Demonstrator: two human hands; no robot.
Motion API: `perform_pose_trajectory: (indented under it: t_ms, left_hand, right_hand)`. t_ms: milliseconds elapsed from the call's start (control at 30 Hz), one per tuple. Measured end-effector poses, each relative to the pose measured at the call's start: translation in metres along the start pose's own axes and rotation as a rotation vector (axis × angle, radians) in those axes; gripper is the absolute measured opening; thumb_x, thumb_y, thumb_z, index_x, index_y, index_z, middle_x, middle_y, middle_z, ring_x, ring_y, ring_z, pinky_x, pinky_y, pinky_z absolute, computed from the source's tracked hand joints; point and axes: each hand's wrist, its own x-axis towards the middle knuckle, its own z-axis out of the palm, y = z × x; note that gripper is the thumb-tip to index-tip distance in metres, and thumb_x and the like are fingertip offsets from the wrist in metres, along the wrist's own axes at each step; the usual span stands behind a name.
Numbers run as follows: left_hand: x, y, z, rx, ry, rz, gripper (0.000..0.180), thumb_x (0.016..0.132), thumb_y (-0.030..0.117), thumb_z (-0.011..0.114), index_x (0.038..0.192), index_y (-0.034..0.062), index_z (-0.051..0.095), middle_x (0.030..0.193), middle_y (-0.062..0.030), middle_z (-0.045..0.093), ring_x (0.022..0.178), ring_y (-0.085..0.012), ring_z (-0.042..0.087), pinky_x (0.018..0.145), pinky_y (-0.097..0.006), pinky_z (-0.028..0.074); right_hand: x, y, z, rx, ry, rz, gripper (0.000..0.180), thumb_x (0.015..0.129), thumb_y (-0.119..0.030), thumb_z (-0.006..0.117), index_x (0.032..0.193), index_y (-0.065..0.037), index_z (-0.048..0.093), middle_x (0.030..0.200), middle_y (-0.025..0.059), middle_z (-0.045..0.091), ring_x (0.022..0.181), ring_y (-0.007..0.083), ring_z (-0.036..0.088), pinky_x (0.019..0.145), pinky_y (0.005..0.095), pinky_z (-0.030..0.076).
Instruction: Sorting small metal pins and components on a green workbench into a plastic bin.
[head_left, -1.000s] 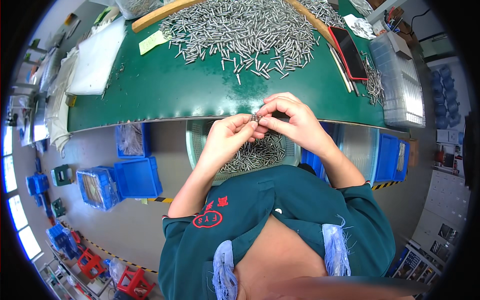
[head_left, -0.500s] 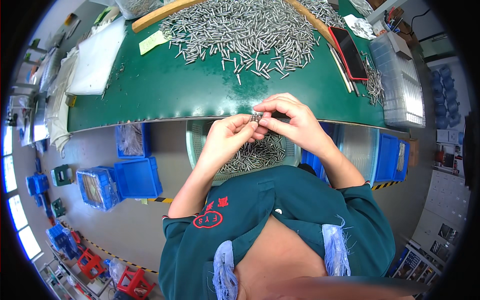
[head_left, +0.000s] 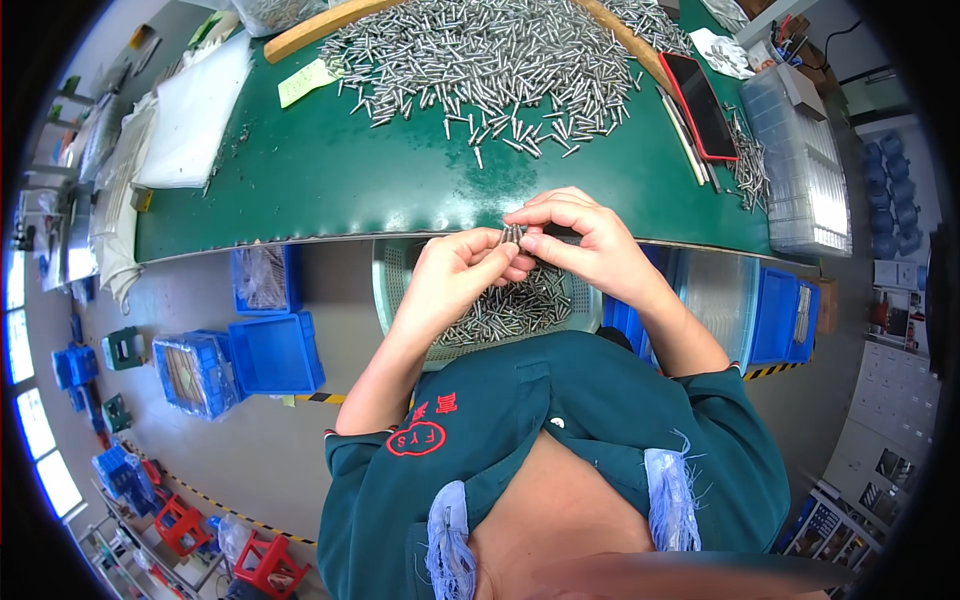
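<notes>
Several small metal pins (head_left: pixel 513 235) are pinched together between my hands, just off the table's front edge. My left hand (head_left: pixel 465 265) grips their left side between thumb and fingers. From the right, my right hand (head_left: pixel 580 240) closes thumb and fingertips on the same little bunch. Below my hands a pale green basket (head_left: pixel 392 290) holds a heap of similar pins (head_left: pixel 510 310), partly covered by my hands. On the table beyond lies a big spread pile of silvery pins (head_left: pixel 490 70).
Wooden bars (head_left: pixel 330 28) border the pile on the green table (head_left: pixel 330 190). A red-edged phone (head_left: pixel 700 105), thin rods (head_left: pixel 683 135) and clear plastic trays (head_left: pixel 795 160) lie to the right. White sheets (head_left: pixel 195 120) are at left; blue bins (head_left: pixel 275 355) stand below the table.
My fingers have shifted very slightly around the pins, which show a little more between the fingertips. The rest looks the same.
</notes>
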Motion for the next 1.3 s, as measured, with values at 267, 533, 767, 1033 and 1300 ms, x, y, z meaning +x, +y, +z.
perform_pose_trajectory:
  t_ms: [267,533,767,1033,1300]
  left_hand:
    - [0.001,0.002,0.000,-0.015,-0.009,-0.024,0.022,0.097,0.013,0.054,0.102,-0.0039,0.067,0.095,-0.0105,0.071,0.086,-0.0137,0.068,0.077,-0.025,0.052]
    - [-0.001,0.012,0.001,0.529,0.068,-0.003,0.025,0.095,0.013,0.059,0.109,-0.0065,0.065,0.095,-0.0109,0.072,0.085,-0.0140,0.068,0.077,-0.026,0.054]
    - [-0.011,0.022,-0.012,0.295,0.045,0.127,0.027,0.092,0.005,0.062,0.116,-0.0059,0.062,0.099,-0.0122,0.072,0.092,-0.0142,0.067,0.084,-0.026,0.053]
    - [-0.007,0.022,-0.028,0.635,0.491,0.353,0.021,0.094,0.008,0.060,0.112,-0.0001,0.066,0.095,-0.0098,0.072,0.089,-0.0136,0.068,0.081,-0.025,0.052]
    - [0.022,0.001,-0.032,1.302,0.567,0.622,0.033,0.079,0.003,0.063,0.107,0.0190,0.071,0.127,-0.0102,0.056,0.128,-0.0327,0.044,0.103,-0.050,0.037]
  right_hand:
    - [0.001,0.001,0.003,0.020,0.024,0.037,0.021,0.087,-0.010,0.066,0.107,-0.006,0.070,0.104,0.0063,0.067,0.103,0.0183,0.059,0.090,0.0314,0.047]
    - [0.007,-0.003,0.002,-0.209,-0.003,-0.095,0.014,0.086,-0.013,0.068,0.097,-0.005,0.071,0.099,0.0051,0.068,0.099,0.0185,0.060,0.087,0.0318,0.047]
    - [0.004,0.008,0.001,1.129,0.037,0.452,0.018,0.095,-0.021,0.062,0.103,-0.005,0.065,0.098,0.0042,0.067,0.088,0.0119,0.061,0.072,0.0242,0.049]
    - [0.003,0.027,0.002,1.742,-0.067,0.596,0.016,0.097,-0.021,0.059,0.103,-0.007,0.063,0.098,0.0054,0.065,0.091,0.0129,0.061,0.070,0.0250,0.052]
    - [-0.004,-0.011,0.003,-0.057,-0.085,-0.013,0.022,0.079,-0.017,0.076,0.099,-0.006,0.072,0.095,0.0058,0.068,0.101,0.0233,0.061,0.088,0.0351,0.048]
